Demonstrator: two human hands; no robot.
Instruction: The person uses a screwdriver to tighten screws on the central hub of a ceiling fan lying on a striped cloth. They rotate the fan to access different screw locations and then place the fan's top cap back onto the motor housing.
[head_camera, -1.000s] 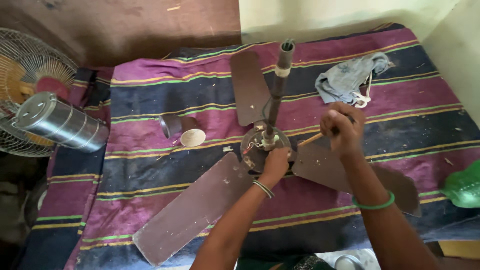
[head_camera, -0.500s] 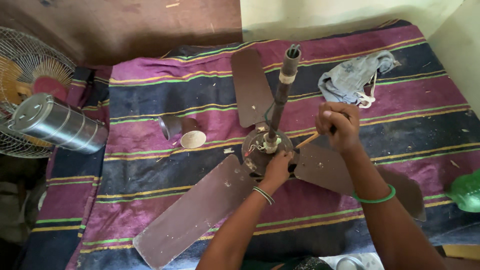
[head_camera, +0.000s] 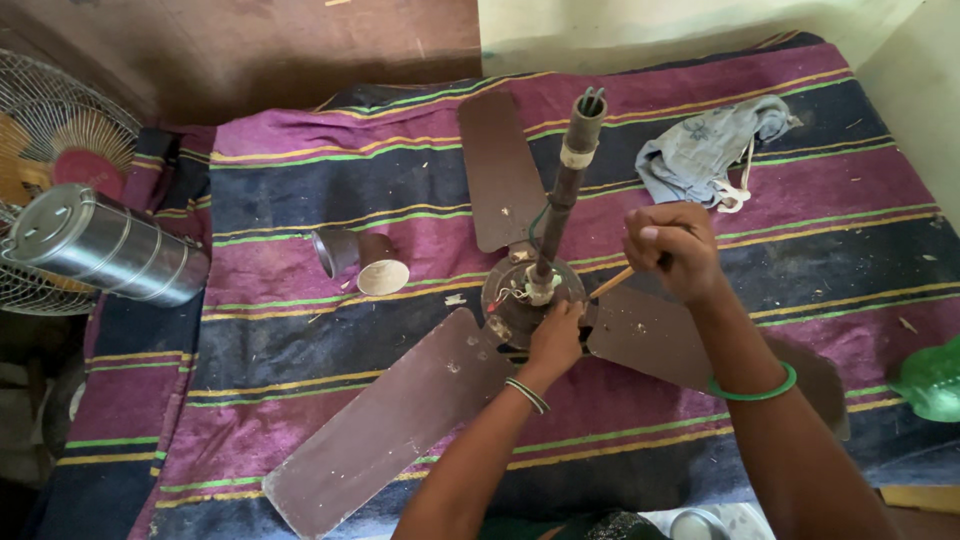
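- A brown ceiling fan (head_camera: 520, 300) lies on a striped purple and blue blanket (head_camera: 300, 330), its motor hub facing up and its down rod (head_camera: 562, 190) rising toward the camera.
- Three blades spread out from the hub: one points away, one runs toward the lower left, one lies to the right under the right forearm.
- The left hand (head_camera: 553, 335) rests on the near edge of the hub, fingers curled against it, just beside the white wire ends at the foot of the rod. Whether it pinches anything cannot be told.
- The right hand (head_camera: 672, 248) hovers just right of the hub, above the right blade, fingers pressed together in a fist round a thin stick-like tool (head_camera: 612, 283) with a light wooden look.
- The tool slants down and left from the fist toward the hub; its tip is hidden by the hub's edge.
- A green bangle sits on the right wrist, a thin dark band on the left.
- Left of the hub, apart from both hands, lies a small metal cup-shaped cover (head_camera: 362, 262) on its side.
- A crumpled pale blue cloth (head_camera: 705, 150) lies beyond the right hand.
- At the far left, a steel stacked container (head_camera: 100, 245) lies in front of a table fan (head_camera: 50, 170).
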